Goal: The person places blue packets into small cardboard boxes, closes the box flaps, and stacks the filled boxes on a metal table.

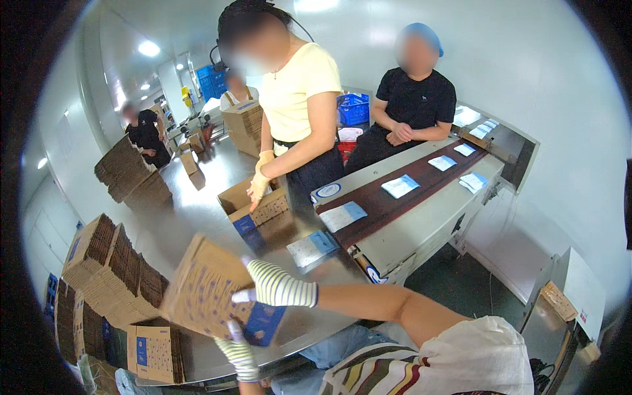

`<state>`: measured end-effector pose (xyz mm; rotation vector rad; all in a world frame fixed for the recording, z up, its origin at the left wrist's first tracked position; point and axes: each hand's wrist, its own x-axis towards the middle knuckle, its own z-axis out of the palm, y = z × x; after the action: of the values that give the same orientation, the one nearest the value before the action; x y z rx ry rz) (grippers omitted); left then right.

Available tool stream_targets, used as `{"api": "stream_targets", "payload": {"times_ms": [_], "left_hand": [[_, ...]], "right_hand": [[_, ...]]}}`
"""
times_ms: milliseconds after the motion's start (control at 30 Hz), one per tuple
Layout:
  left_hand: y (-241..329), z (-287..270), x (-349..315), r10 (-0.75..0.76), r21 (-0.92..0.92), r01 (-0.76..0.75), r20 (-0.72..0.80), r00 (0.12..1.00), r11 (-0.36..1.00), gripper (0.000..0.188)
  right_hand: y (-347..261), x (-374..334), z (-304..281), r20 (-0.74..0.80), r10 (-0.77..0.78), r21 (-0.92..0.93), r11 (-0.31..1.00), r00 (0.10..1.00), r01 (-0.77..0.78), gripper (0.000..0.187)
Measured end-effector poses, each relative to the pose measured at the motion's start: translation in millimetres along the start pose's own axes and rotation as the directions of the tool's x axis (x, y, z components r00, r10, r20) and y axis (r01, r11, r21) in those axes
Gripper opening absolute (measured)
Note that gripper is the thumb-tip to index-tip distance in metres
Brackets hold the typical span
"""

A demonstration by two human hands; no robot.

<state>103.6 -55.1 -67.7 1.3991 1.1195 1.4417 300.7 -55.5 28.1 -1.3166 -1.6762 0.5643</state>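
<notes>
A brown cardboard carton (210, 283) with dark printing and a blue panel is tilted above the near edge of the metal table. My right hand (280, 284), in a white glove with yellow-green and dark stripes, grips its right side. From below, my left hand (236, 355) in a matching glove holds the lower edge of the carton. Parts of the fingers are hidden against the cardboard. Beyond it, a co-worker's gloved hand (260, 181) reaches over an open carton (270, 209) standing on the table.
Stacks of flattened cartons (108, 270) line the table's left side, with more (157, 352) at the near corner. To the right, a conveyor (421, 187) carries several white-and-blue packets; one packet (313, 251) lies at its end. A seated person (416, 99) is beside the conveyor.
</notes>
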Motion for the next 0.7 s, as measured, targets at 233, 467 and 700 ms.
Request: {"api": "stream_targets", "payload": {"times_ms": [233,467,700], "left_hand": [[-136,-3,-70,-0.411,-0.533,0.601,0.440,0.798,0.595,0.059],[-91,-85,-74,-0.513,0.172,0.516,0.567,0.645,0.839,0.036],[88,-103,-16,0.239,0.731,-0.635,0.589,0.772,0.249,0.074]], "right_hand": [[-4,-14,95,0.352,-0.304,-0.580,0.671,0.885,0.461,0.030],[47,-10,114,0.490,-0.351,-0.619,0.504,0.798,0.602,0.016],[40,5,76,0.465,-0.482,-0.286,0.712,0.742,0.641,0.056]]}}
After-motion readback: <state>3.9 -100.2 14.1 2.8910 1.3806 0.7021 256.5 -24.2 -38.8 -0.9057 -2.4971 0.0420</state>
